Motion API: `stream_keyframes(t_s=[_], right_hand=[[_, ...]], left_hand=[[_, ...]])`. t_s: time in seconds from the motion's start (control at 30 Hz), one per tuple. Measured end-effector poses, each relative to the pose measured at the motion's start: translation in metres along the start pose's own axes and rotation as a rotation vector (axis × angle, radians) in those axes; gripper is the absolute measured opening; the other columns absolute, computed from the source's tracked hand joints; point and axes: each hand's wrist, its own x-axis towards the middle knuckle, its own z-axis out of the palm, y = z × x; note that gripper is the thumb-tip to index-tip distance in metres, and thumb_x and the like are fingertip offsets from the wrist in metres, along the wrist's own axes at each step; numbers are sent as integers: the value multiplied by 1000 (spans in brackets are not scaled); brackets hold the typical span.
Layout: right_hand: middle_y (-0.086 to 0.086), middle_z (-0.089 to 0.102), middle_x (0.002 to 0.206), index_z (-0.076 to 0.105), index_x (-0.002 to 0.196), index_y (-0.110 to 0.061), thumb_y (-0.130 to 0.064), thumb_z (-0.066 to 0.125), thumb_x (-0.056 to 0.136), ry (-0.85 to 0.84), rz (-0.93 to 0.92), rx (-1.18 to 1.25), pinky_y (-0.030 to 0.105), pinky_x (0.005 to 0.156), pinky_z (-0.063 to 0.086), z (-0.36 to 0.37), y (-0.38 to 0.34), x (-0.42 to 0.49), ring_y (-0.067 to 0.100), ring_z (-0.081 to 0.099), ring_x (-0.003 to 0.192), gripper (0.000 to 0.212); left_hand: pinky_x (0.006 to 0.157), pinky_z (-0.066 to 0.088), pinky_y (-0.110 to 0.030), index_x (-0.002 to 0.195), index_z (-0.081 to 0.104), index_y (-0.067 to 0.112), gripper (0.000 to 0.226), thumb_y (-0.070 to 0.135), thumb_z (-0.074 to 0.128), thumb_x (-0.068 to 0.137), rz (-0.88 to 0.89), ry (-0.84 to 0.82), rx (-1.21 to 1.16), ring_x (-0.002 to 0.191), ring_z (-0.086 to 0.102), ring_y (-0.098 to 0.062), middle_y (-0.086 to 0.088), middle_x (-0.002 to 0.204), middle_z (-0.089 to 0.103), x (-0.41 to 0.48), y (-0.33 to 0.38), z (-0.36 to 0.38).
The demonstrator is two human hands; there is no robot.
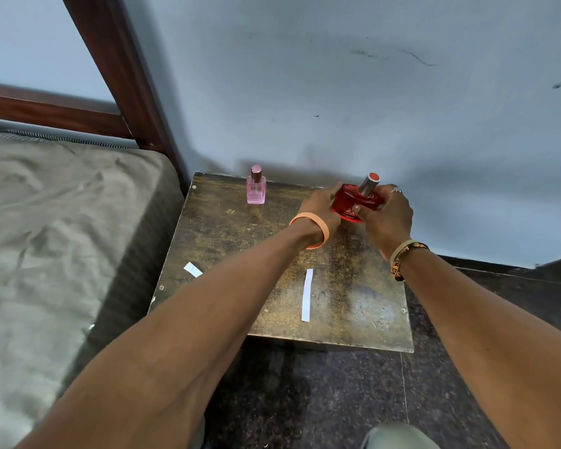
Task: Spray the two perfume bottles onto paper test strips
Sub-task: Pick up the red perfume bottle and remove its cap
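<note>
Clutching the red perfume bottle (pixel 357 204) in both hands, just right of centre frame, over the far part of the worn table (pixel 353 303). Curled round its left side, the left hand (pixel 319 205), orange wristband (pixel 324 230) at the wrist. Wrapped round the right side, the right hand (pixel 386 215), thumb across the front, ring (pixel 395 189) on a finger, woven bracelet (pixel 402 254) below. Tilted, that bottle, silver cap (pixel 369 183) with its red top still on, pointing up and right. Over to the left by the table's back edge, the pink perfume bottle (pixel 256 189), upright, capped, well apart from the hands. Lower down, one white paper strip (pixel 307 294) flat mid-table, and a second strip (pixel 192 269) near the left edge, partly hidden behind the left forearm. Filling the left of the frame, a bed (pixel 62 222).
</note>
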Motion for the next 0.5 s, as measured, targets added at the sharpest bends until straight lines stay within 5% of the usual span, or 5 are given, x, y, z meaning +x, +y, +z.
stream_keyframes(t_s=[0.23,0.5], right_hand=[[1,68,113,63,115,-16,-17,81,78,-25,-28,35,35,92,48,-26,-22,-22,21,63,104,42],[1,69,114,65,116,-17,-21,81,79,-11,-66,60,27,84,44,-73,-38,-71,20,63,104,41]], left_hand=[[103,46,-36,133,54,18,67,-14,45,74,55,0,-44,120,58,-20,-4,127,64,-18,15,-13],[103,47,-41,138,46,4,64,-21,44,79,20,32,-238,127,53,-24,-16,135,56,-72,49,-21]])
